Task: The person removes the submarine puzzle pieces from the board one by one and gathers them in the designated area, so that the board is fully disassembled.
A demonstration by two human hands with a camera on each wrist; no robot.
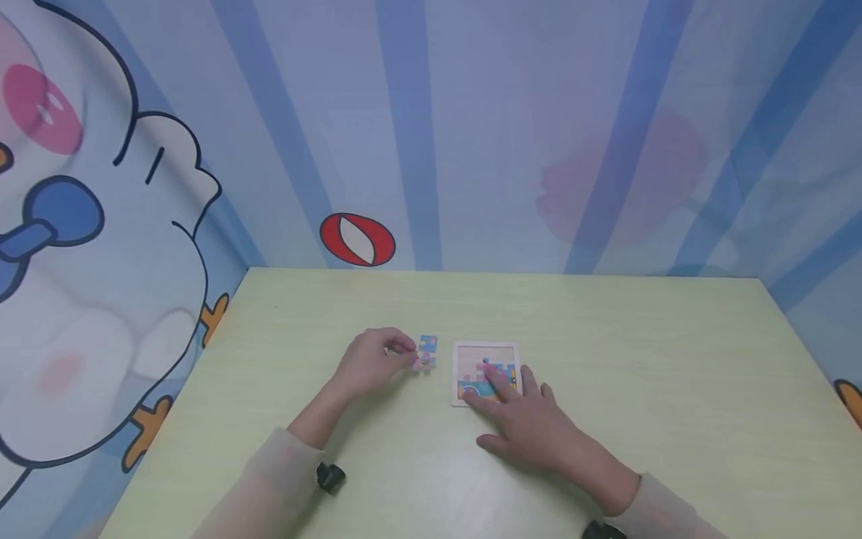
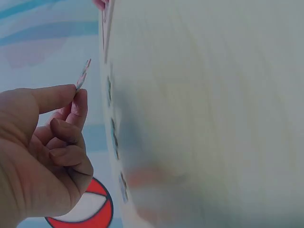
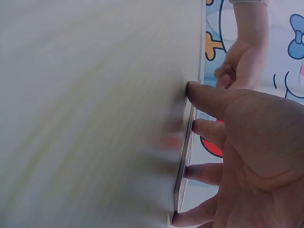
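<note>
A small puzzle piece (image 2: 83, 76) is pinched between thumb and forefinger of my left hand (image 2: 57, 137), held above the table in the left wrist view. In the head view that left hand (image 1: 373, 363) is beside a few loose puzzle pieces (image 1: 428, 343), left of the tray. The pale puzzle tray (image 1: 485, 345) is partly filled with joined pieces (image 1: 501, 372) in its lower part; its upper part shows bare board. My right hand (image 1: 532, 427) lies spread over the tray's lower right, fingertips on it, and hides some pieces. The right wrist view shows the hand's (image 3: 256, 152) fingers along the tray's edge.
The light green table (image 1: 640, 344) reaches back to a blue striped backdrop (image 1: 485, 150) with cartoon figures. Dark bands (image 1: 331, 477) are at both wrists.
</note>
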